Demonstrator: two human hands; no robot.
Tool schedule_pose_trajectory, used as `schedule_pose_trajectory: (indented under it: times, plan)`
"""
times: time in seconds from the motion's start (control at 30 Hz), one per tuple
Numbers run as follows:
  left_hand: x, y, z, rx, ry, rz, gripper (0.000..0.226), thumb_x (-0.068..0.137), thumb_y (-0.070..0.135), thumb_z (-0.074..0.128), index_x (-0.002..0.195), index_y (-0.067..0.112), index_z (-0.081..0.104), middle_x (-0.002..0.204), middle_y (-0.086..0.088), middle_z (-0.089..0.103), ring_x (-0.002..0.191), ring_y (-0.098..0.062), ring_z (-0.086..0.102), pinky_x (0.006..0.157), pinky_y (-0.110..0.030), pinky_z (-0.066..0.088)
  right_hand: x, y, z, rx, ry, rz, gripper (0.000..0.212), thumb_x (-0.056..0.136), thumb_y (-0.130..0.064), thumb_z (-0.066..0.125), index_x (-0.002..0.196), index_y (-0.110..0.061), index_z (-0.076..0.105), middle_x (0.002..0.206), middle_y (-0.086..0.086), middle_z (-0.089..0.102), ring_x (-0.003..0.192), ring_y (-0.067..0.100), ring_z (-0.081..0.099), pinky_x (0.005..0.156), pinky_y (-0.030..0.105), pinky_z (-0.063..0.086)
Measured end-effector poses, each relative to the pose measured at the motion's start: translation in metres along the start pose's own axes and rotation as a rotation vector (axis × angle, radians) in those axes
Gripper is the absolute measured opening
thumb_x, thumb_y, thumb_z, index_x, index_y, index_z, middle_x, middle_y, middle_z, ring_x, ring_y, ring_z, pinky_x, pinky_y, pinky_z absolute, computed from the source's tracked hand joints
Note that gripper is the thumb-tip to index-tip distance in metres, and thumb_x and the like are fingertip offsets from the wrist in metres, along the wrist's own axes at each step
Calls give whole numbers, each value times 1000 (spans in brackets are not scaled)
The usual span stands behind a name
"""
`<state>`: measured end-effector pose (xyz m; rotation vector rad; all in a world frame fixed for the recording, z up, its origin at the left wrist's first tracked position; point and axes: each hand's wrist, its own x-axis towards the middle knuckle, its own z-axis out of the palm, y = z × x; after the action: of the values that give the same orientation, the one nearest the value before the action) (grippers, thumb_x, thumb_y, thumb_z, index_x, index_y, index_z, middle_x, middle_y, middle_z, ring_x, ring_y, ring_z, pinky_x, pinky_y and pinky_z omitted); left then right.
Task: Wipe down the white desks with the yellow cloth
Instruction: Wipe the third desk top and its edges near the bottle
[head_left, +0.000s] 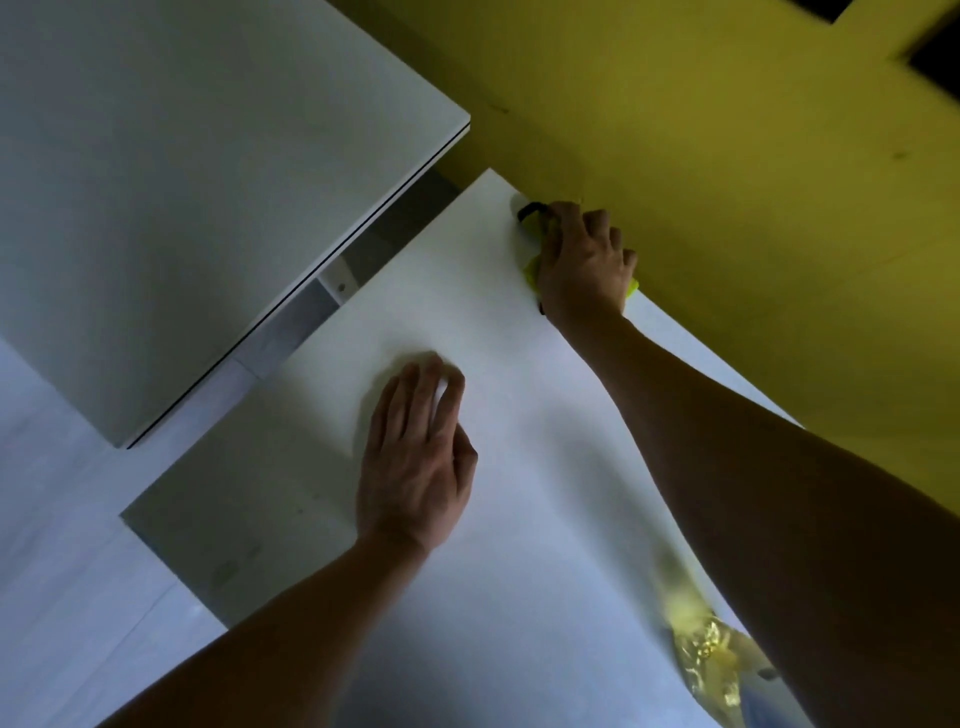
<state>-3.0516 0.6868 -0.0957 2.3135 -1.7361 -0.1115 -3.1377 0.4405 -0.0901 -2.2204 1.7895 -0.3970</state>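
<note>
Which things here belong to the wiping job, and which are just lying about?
Job:
yellow cloth, pressed under the right hand at the far corner
near white desk, with the left hand resting flat on it
second white desk, still to do

Lying about:
crinkled gold wrapper
small black item by the cloth

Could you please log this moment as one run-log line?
right hand: grips yellow cloth at desk's far corner by yellow wall | left hand: flat on desk | second desk: untouched
</note>
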Motion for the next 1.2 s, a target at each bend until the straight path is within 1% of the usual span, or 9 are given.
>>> schedule_pose_trajectory:
  times: [0.13,0.23,0.43,0.63,0.73,0.87,0.97,1.07,1.2]
  plan:
    - [-1,-1,0,34,-21,9,59,100,27,39,157,10,45,163,-16,42,152,-34,35,128,-48,26,38,-48,15,9,-112,-77,39,106,-38,36,141,-32,51,130,8,52,123,31,49,103,47,35]
    - [-1,-1,0,41,-25,9,60,100,28,39,157,11,44,164,-15,40,153,-33,34,129,-46,23,63,-73,24,55,-133,-102,38,105,-38,38,138,-31,54,127,7,55,120,31,54,102,46,39]
    - [-1,0,-1,17,-11,7,58,100,26,39,155,10,48,161,-16,44,151,-35,38,128,-47,24,45,-35,15,124,-98,-46,37,103,-43,41,133,-28,56,124,7,57,117,33,56,99,45,44]
    - [1,-1,-2,-12,-39,-7,58,100,25,39,155,10,47,161,-16,43,149,-38,39,126,-50,28,1,35,-12,43,-53,57,34,101,-39,43,127,-24,59,120,12,58,112,38,56,95,49,44]
    - [2,0,0,-14,-50,-23,58,101,27,37,156,10,46,163,-17,41,150,-38,38,126,-51,28,6,22,-11,44,-59,80,37,102,-39,40,129,-23,59,121,14,58,113,39,55,96,49,43]
    - [1,0,2,-7,-61,-20,60,99,27,39,157,11,45,164,-16,40,150,-39,38,126,-51,28,48,-42,7,58,-146,5,36,105,-41,39,132,-25,57,123,11,57,118,34,55,100,45,43]
    - [0,1,1,-1,-49,-21,62,97,28,41,156,13,46,164,-15,39,149,-40,38,124,-49,28,64,-72,16,61,-141,-16,34,106,-37,36,131,-24,55,124,10,55,118,31,55,103,46,42]
    - [0,3,-1,-4,-31,-14,61,95,27,43,155,12,48,163,-16,41,147,-40,38,123,-48,27,58,-56,7,67,-200,-73,37,106,-38,36,136,-26,53,126,11,54,118,35,54,100,44,44]
    - [0,3,-5,-27,-23,-16,60,94,24,44,152,11,50,160,-17,44,146,-39,38,121,-50,29,34,-2,-25,17,-297,-72,37,107,-33,38,139,-22,54,128,17,55,119,37,54,92,38,41]
